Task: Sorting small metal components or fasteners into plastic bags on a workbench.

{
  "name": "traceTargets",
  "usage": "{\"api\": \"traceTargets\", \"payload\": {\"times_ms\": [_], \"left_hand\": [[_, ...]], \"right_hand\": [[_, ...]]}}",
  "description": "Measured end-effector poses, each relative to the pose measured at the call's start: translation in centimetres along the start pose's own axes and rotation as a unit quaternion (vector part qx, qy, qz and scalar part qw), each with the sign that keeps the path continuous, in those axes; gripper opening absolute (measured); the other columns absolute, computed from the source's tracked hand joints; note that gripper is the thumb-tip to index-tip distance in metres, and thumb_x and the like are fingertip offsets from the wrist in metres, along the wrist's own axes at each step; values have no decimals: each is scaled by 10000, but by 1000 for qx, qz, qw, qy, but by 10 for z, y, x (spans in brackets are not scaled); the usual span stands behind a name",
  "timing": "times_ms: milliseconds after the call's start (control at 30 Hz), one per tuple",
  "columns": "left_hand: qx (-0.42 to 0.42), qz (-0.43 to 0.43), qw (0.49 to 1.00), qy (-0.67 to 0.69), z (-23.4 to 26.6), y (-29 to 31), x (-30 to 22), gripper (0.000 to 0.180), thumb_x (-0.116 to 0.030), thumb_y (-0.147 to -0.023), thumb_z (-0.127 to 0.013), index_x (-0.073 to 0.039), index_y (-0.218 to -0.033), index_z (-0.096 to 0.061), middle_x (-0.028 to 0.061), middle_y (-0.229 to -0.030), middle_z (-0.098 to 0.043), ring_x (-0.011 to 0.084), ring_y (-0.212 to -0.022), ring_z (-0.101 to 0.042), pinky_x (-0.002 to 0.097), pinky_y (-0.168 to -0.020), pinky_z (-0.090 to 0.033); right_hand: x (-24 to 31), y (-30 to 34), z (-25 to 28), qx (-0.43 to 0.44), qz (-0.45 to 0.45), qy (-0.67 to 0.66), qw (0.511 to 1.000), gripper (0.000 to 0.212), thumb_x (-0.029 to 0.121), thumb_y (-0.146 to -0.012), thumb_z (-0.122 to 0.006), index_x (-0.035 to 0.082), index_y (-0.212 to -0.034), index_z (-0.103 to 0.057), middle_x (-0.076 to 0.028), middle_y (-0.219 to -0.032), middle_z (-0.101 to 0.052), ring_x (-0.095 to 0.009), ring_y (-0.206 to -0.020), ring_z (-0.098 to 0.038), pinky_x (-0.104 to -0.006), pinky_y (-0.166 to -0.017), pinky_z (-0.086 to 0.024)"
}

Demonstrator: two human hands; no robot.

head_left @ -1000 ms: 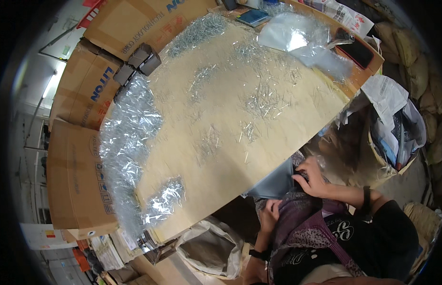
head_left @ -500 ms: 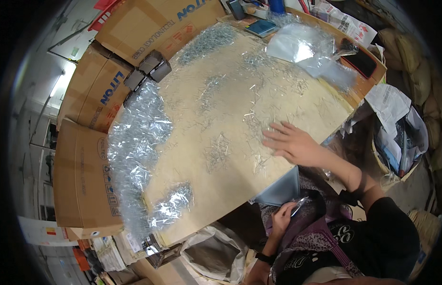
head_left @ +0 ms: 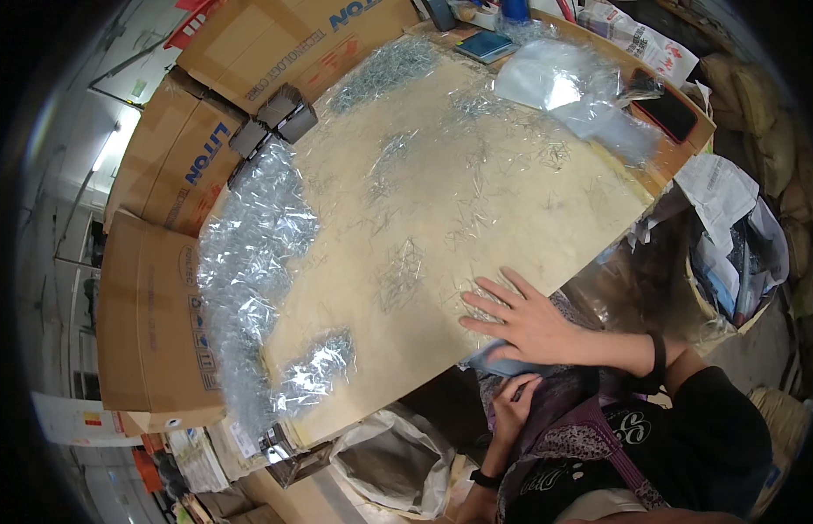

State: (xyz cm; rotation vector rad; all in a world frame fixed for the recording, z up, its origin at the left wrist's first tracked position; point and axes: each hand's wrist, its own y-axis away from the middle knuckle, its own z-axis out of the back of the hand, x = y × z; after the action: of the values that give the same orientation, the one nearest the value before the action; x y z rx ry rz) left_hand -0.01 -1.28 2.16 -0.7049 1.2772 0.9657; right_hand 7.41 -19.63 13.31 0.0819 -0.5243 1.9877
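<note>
My right hand (head_left: 530,327) lies palm down at the table's near edge, fingers spread over a few thin, shiny, pin-like pieces. Partly covered by it is a grey-blue tray (head_left: 504,361) at the edge. Just below, my left hand (head_left: 512,403) is closed with fingertips pressed together beside the tray; what they hold, if anything, is hidden. More loose pin-like pieces (head_left: 402,272) are scattered across the pale tabletop (head_left: 354,218). A long, dense heap of shiny clear pieces (head_left: 258,244) runs along the left side, and a smaller pile (head_left: 314,375) sits near the front left.
Cardboard boxes (head_left: 162,323) wall off the left and back. Clear plastic bags (head_left: 559,79), a phone (head_left: 667,113) and a blue flat box (head_left: 485,46) occupy the far right. An open pale sack (head_left: 393,458) stands below the front edge, and a filled bin (head_left: 738,253) at the right.
My right hand has swept toward me, from the tabletop to the edge over the tray. A shiny clear item seen earlier at my left hand no longer shows.
</note>
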Motion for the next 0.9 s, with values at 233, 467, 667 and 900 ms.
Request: {"api": "traceTargets", "payload": {"times_ms": [233, 467, 667, 900], "left_hand": [[2, -27, 1000, 15, 2, 4, -22, 111, 54, -842, -659, 47, -951, -678, 64, -913, -674, 112, -826, -627, 231, -734, -505], [16, -3, 999, -50, 5, -7, -26, 97, 31, -842, -664, 38, -936, -688, 72, -894, -686, 104, -832, -631, 232, -732, -503], [74, 24, 996, -38, 3, -5, -30, 81, 12, -847, -666, 39, -921, -689, 91, -943, -697, 100, -829, -629, 232, -731, -504], [25, 34, 999, 13, 2, -4, -17, 84, 32, -851, -660, 37, -931, -686, 60, -915, -688, 98, -802, -626, 220, -727, -503]], "right_hand": [[6, 39, 6, -18, 40, -64, 997, 619, 454, -820, -596, 144, -1346, -492, -127, -1452, -394, -303, -1347, -363, -497, -1130, -241], [-12, 29, 13, -21, -21, -89, 996, 587, 176, -849, -596, 11, -1381, -410, -138, -1430, -424, -297, -1336, -397, -455, -1113, -326], [-15, 31, 19, -51, -36, -58, 996, 467, 157, -857, -599, -27, -1276, -507, -168, -1386, -469, -300, -1322, -415, -438, -1121, -313], [-11, 44, 18, -9, 30, -125, 992, 523, 27, -740, -586, -30, -1255, -520, -173, -1363, -493, -296, -1319, -427, -467, -1121, -318]]}}
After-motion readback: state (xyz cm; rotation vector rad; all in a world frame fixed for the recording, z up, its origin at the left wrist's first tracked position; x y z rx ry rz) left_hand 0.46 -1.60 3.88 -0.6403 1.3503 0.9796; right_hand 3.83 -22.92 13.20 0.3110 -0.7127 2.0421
